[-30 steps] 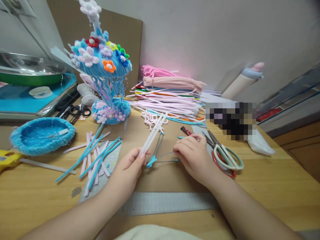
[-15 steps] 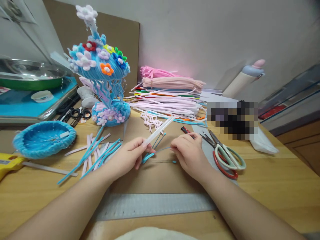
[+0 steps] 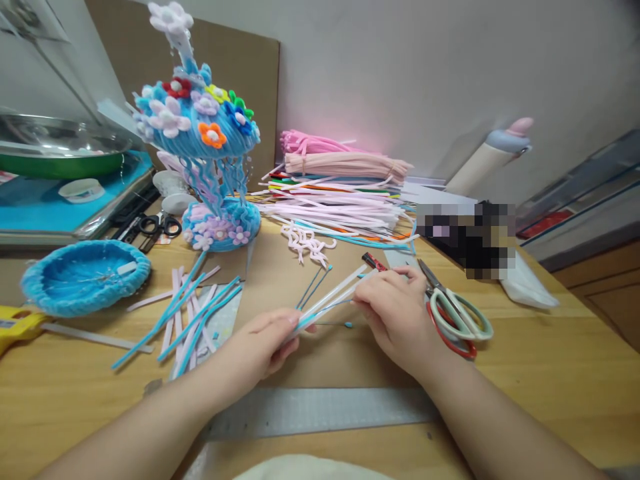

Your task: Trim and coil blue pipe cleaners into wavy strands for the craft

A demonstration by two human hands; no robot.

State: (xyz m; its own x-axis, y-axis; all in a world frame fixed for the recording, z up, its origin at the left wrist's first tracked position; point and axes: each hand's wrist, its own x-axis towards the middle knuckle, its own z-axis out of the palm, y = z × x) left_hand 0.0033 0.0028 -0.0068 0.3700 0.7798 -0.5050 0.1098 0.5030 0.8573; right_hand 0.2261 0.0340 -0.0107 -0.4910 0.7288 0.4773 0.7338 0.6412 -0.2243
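Note:
My left hand (image 3: 267, 343) pinches the near end of a small bundle of white pipe cleaners (image 3: 334, 293), which slants up to the right over a brown cardboard sheet (image 3: 280, 267). My right hand (image 3: 395, 313) rests fingers-down beside the bundle's far end, pinching a thin blue-tipped wire (image 3: 320, 308) that runs back toward my left hand. Two more blue-tipped wires (image 3: 314, 285) lie on the cardboard just behind.
Scissors (image 3: 453, 313) lie right of my right hand. A metal ruler (image 3: 320, 412) crosses the near table edge. Loose blue and pink pipe cleaners (image 3: 193, 313), a blue woven dish (image 3: 85, 275), a flowered blue pipe-cleaner sculpture (image 3: 205, 140) and a stacked pile of pipe cleaners (image 3: 340, 193) sit behind.
The white bundle has swung from pointing up and away to lying low toward the right. My left hand moved nearer and lower; my right hand shifted slightly right to meet the bundle's end.

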